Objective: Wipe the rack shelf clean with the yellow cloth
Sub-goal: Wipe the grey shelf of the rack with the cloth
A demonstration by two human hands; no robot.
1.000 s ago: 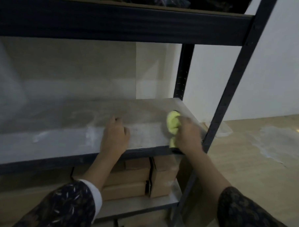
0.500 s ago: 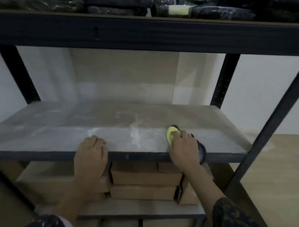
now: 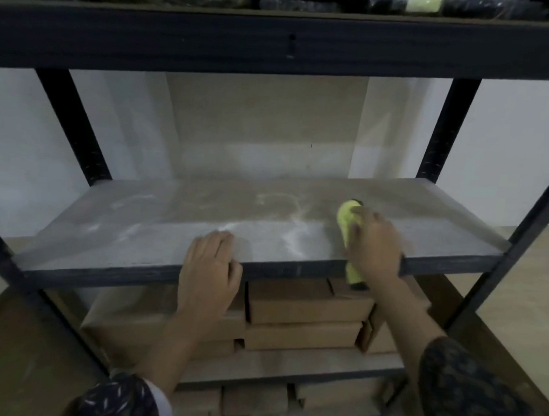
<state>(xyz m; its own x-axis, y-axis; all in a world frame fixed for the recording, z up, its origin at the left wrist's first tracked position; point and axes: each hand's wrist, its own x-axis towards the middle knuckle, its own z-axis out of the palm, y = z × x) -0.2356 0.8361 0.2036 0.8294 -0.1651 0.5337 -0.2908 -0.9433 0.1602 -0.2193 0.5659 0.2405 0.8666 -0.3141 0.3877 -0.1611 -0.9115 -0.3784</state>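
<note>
Pressing the yellow cloth (image 3: pixel 345 222) onto the dusty rack shelf (image 3: pixel 171 231), the right hand (image 3: pixel 374 243) clamps it for scrubbing; the empty left hand (image 3: pixel 209 268) braces flat on the shelf's front edge.

head view, close, facing rack shelf (image 3: pixel 178 222)
</note>
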